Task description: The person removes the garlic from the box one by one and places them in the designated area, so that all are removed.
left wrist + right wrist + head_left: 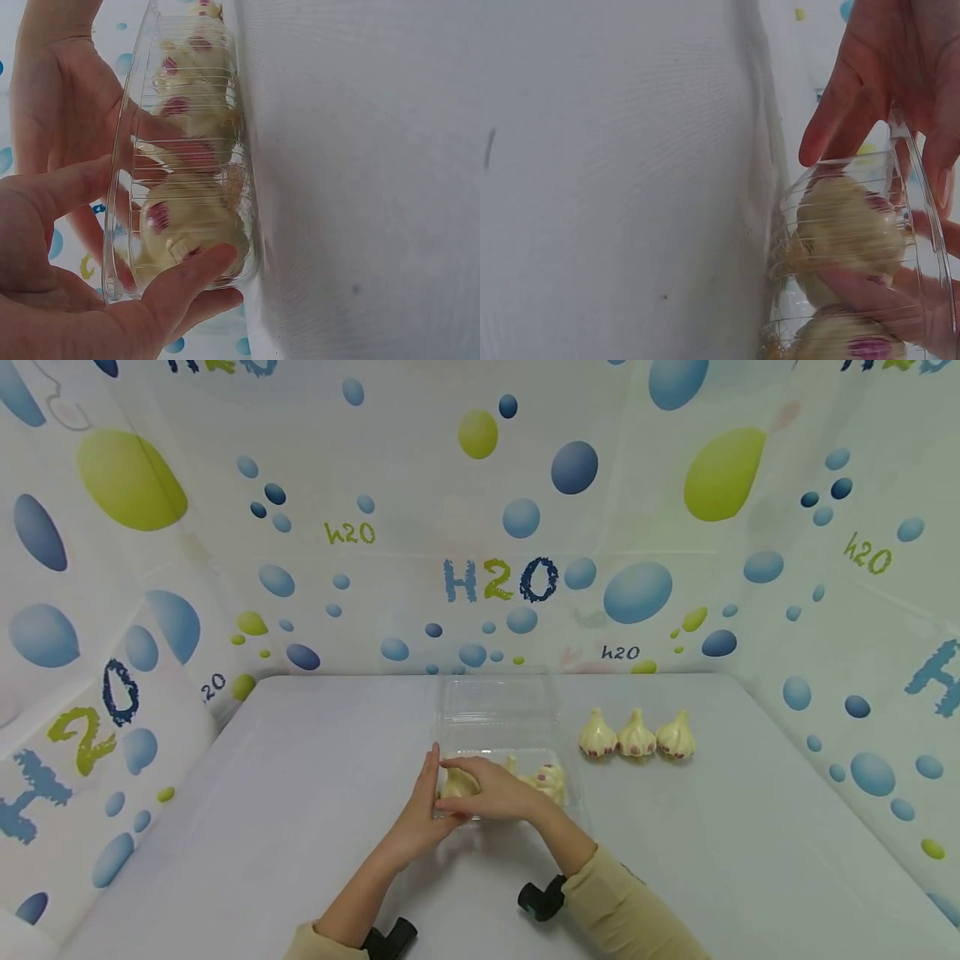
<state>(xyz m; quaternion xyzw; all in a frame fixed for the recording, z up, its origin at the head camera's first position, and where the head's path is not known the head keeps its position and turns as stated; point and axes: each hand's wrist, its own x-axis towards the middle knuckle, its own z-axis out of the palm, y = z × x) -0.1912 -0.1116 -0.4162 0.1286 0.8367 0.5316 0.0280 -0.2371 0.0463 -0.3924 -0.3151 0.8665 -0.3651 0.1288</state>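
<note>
Seating of a garlic bulb [459,783] in the clear box [480,750] (judged step)
Head: bulb is grasped by right hand [497,789] at left end; corner is braced by left hand [422,814], fingers straight. Left wrist: thumb is laid on wall. Right wrist: bulbs are seen through wall. Release, then loose bulbs [637,735], seem called for.

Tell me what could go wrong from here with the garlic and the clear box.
The right hand spans the leftmost garlic bulb, so withdrawing might drag it. The left hand touches the clear box at its left end; pushing hard could shift it. Three bulbs lie outside while others sit inside, so closing the open lid over all may prove tight.
</note>
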